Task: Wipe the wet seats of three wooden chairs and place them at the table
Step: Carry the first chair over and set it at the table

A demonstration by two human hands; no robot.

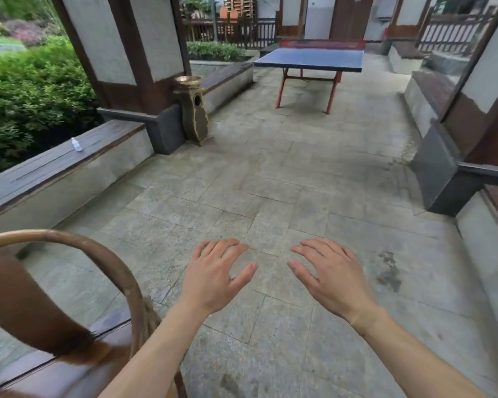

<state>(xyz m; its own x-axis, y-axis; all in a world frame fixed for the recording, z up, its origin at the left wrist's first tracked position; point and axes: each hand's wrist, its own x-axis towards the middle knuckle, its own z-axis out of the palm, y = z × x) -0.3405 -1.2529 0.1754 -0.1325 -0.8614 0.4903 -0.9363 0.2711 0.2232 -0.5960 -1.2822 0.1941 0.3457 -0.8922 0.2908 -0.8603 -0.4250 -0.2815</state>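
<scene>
The table (311,59) stands far ahead. One chair (69,311) sits well short of it (no cloth visible). Left hand (216,275) and right hand (332,275) hover beside the chair, fingers spread, empty; likely next: grasp chair.

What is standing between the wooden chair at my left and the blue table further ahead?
Nothing visible blocks the way. Bare stone floor runs from the wooden chair at lower left to the blue table-tennis table. The brown bin stands off to the left by the pillar. Both the left hand and the right hand are empty.
</scene>
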